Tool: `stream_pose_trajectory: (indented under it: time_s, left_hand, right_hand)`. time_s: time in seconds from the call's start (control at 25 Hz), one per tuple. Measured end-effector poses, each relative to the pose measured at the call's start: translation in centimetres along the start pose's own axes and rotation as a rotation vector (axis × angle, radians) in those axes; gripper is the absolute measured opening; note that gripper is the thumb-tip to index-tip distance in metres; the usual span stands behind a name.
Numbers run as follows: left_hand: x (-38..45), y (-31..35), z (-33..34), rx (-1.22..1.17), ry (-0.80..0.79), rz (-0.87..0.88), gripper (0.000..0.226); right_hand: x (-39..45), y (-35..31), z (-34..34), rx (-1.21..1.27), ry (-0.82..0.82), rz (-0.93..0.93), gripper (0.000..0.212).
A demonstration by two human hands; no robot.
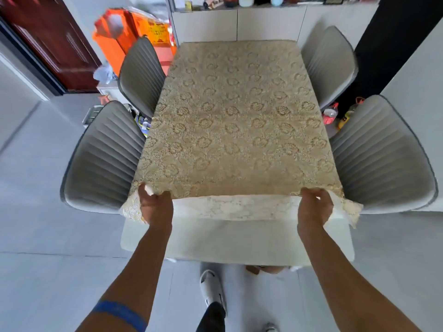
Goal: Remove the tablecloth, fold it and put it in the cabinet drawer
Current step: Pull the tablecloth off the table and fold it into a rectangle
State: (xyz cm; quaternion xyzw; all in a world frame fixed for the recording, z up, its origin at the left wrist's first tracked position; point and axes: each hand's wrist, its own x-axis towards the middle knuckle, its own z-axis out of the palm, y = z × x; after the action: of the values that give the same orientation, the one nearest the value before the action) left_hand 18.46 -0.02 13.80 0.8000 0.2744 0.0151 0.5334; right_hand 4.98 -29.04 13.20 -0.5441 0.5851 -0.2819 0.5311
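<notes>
Tablecloth point(230, 116) removal is underway and I'm already seeing how this could get messy. I'm gripping the near edge with both hands, left hand point(155, 207) curled round the near-left corner and right hand point(314, 207) pinching the near-right one, with that edge lifted and turned back so the pale underside is showing above the bare white table point(237, 238). The rest of the lace cloth is lying flat over the tabletop, running out to the far end by the cabinet point(239, 25). Four grey chairs point(105, 159) are tucked right against the long sides, so if I'm pulling fast the overhanging lace is probably catching on a chair back and snagging or tearing. Pulling unevenly is likely skewing it too, making the fold sloppy. Also, loose corners are dangling near my feet, so stepping on one is a real risk.
</notes>
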Motion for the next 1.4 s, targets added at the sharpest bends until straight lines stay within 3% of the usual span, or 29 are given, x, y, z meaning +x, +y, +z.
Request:
stream_pose_trajectory:
  time_s: [0.08,0.16,0.24,0.32,0.4,0.52,0.6,0.68,0.84,1.04,1.28,1.4]
  left_hand:
    - [3.9,3.6,3.2,-0.007,-0.092,0.146,0.07]
    - [6.9,5.8,6.7,-0.024,-0.289,0.235,0.075]
    - [8.3,4.8,8.7,0.314,-0.397,0.372,0.077]
    - [7.3,1.4,9.0,0.714,-0.528,0.557,0.071]
    - [6.2,-2.5,8.9,0.932,-0.694,0.705,0.062]
    - [5.4,-5.9,9.3,1.075,-0.756,0.914,0.07]
    - [5.6,-6.7,10.0,1.124,-0.72,1.099,0.073]
    - [5.7,-6.9,10.6,1.154,-0.695,1.178,0.064]
    - [5.0,-7.1,10.5,1.25,-0.665,1.113,0.04]
    - [0.3,-11.1,6.0,1.353,-0.825,0.768,0.041]
    - [-4.3,-11.6,1.6,1.221,-0.98,0.588,0.032]
    - [-2.1,-8.5,3.6,1.162,-0.899,0.574,0.026]
  right_hand:
    - [3.4,-3.3,3.8,-0.079,-0.099,-0.098,0.005]
    - [5.9,-4.9,6.8,-0.183,-0.273,-0.118,0.03]
    - [6.6,-4.1,8.8,-0.396,-0.399,-0.203,0.056]
    - [5.7,-1.4,9.1,-0.682,-0.509,-0.33,0.066]
    - [4.5,2.5,9.1,-1.086,-0.645,-0.491,0.068]
    - [3.4,6.9,9.0,-1.426,-0.646,-0.794,0.059]
    - [3.4,7.9,9.2,-1.502,-0.608,-0.911,0.051]
    - [3.5,8.3,9.3,-1.535,-0.568,-1.03,0.04]
    - [3.1,8.4,8.5,-1.523,-0.611,-1.001,0.023]
    - [-0.6,10.6,2.7,-1.51,-0.77,-0.863,0.028]
    - [-1.4,11.1,-2.7,-1.549,-0.972,-0.768,0.031]
    - [1.6,8.5,-0.7,-1.435,-0.956,-0.792,0.027]
